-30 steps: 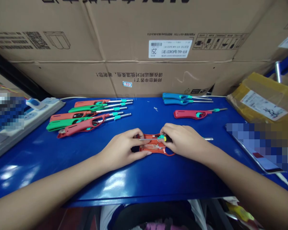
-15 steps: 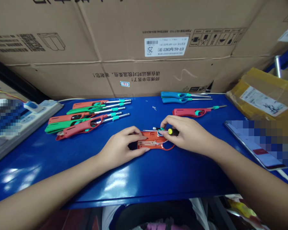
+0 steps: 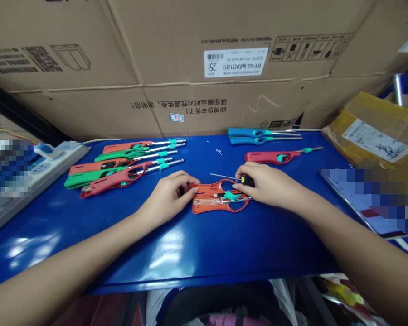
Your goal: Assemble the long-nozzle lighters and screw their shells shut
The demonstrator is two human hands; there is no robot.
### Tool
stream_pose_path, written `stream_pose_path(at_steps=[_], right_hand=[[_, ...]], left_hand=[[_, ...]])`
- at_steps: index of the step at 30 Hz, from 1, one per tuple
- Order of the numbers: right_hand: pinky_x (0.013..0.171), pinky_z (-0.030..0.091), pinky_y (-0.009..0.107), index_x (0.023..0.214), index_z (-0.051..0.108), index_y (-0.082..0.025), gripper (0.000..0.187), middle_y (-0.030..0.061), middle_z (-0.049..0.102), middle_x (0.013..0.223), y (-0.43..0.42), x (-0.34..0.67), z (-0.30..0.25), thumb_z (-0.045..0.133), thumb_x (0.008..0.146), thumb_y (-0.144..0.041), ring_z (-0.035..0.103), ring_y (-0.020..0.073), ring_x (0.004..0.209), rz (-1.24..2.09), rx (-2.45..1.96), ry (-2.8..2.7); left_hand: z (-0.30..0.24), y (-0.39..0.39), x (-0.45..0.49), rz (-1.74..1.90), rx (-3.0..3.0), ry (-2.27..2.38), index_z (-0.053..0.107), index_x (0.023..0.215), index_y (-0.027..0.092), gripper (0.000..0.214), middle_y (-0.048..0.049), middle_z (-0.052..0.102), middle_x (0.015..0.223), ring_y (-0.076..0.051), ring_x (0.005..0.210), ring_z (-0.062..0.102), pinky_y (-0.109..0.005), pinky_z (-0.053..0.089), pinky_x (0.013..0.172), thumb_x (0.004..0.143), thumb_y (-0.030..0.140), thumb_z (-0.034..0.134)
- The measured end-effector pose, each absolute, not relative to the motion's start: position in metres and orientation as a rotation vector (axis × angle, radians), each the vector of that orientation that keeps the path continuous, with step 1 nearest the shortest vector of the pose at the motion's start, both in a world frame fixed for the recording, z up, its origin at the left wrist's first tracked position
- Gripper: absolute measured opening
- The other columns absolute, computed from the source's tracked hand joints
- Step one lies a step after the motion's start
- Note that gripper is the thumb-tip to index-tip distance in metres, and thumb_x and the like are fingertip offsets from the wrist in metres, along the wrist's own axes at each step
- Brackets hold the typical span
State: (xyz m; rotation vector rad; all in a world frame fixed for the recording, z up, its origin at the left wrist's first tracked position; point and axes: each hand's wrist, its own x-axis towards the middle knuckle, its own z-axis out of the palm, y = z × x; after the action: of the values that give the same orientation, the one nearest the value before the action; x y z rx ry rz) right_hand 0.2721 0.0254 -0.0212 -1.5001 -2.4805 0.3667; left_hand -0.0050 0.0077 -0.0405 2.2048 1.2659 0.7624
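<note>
An opened orange gas lighter lies in front of me as two handle halves side by side. My left hand (image 3: 170,197) pinches the left end of the upper handle half (image 3: 207,189). The lower handle half (image 3: 204,210) holds a clear fuel tank (image 3: 206,202), and a teal trigger (image 3: 231,195) with thin wires sits to its right. My right hand (image 3: 267,183) is closed round a screwdriver (image 3: 247,180) with a black and yellow handle, its blade pointing left above the table. My right fingertips are at the right end of the lighter and partly hide it.
Several red and green lighters (image 3: 112,180) lie at the left beside a power strip (image 3: 51,165). Two blue lighters (image 3: 246,136) and a red lighter (image 3: 263,157) lie at the back right. A phone (image 3: 357,203) and a yellow-taped box (image 3: 370,131) are at the right; a cardboard box (image 3: 177,95) stands behind.
The teal trigger and its black part now show in the lower half, clear of my right fingers. My right hand has shifted slightly right; the screwdriver blade has lifted off the upper half.
</note>
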Motion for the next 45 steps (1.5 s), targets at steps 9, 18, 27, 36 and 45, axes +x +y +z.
stream_pose_path(at_steps=[9, 18, 27, 36, 45], right_hand=[[0.059, 0.038, 0.029, 0.077, 0.062, -0.021, 0.030, 0.0001, 0.062, 0.069, 0.024, 0.273, 0.001, 0.057, 0.093, -0.046, 0.054, 0.0154, 0.064, 0.579, -1.372, -2.216], [0.061, 0.038, 0.030, 0.102, 0.049, -0.022, 0.018, 0.0033, 0.066, 0.089, 0.034, 0.283, -0.012, 0.058, 0.091, -0.033, 0.060, 0.0191, 0.072, 0.309, -1.533, -2.534], [0.083, 0.045, 0.038, 0.111, 0.056, -0.019, 0.023, 0.0085, 0.064, 0.103, 0.036, 0.284, -0.017, 0.061, 0.095, -0.035, 0.058, 0.0264, 0.098, 0.195, -1.249, -2.569], [0.083, 0.044, 0.035, 0.093, 0.065, -0.019, 0.010, 0.0060, 0.061, 0.101, 0.012, 0.257, -0.014, 0.061, 0.098, -0.027, 0.055, 0.0208, 0.093, 0.444, -0.838, -2.766], [0.076, 0.042, 0.033, 0.087, 0.061, -0.016, 0.015, 0.0053, 0.061, 0.089, 0.014, 0.261, -0.011, 0.053, 0.100, -0.021, 0.053, 0.0194, 0.084, 0.365, -0.811, -2.803]], left_hand=[[-0.017, -0.003, -0.008, 1.157, 2.053, 1.218, 0.076, 0.090, 0.018, 0.009, -0.0040, 0.071, 0.092, -0.014, 0.081, 0.066, -0.023, 0.056, 0.065, 0.089, 0.025, 0.070], [-0.017, -0.023, 0.001, 0.657, 2.071, 0.997, 0.076, 0.086, 0.016, 0.010, -0.0024, 0.068, 0.084, -0.008, 0.060, 0.061, -0.019, 0.050, 0.051, 0.087, 0.019, 0.066], [-0.025, -0.020, -0.003, 0.661, 2.390, 1.074, 0.071, 0.114, 0.024, 0.023, -0.0038, 0.065, 0.111, -0.016, 0.095, 0.066, -0.031, 0.056, 0.082, 0.092, 0.028, 0.066], [-0.038, -0.010, 0.000, 0.637, 2.333, 1.132, 0.072, 0.099, 0.022, 0.013, -0.0023, 0.063, 0.107, -0.015, 0.088, 0.064, -0.030, 0.053, 0.078, 0.095, 0.033, 0.066], [-0.033, -0.008, -0.003, 0.645, 2.404, 0.981, 0.067, 0.100, 0.017, 0.016, -0.0045, 0.064, 0.107, -0.016, 0.095, 0.064, -0.029, 0.052, 0.084, 0.101, 0.028, 0.056]])
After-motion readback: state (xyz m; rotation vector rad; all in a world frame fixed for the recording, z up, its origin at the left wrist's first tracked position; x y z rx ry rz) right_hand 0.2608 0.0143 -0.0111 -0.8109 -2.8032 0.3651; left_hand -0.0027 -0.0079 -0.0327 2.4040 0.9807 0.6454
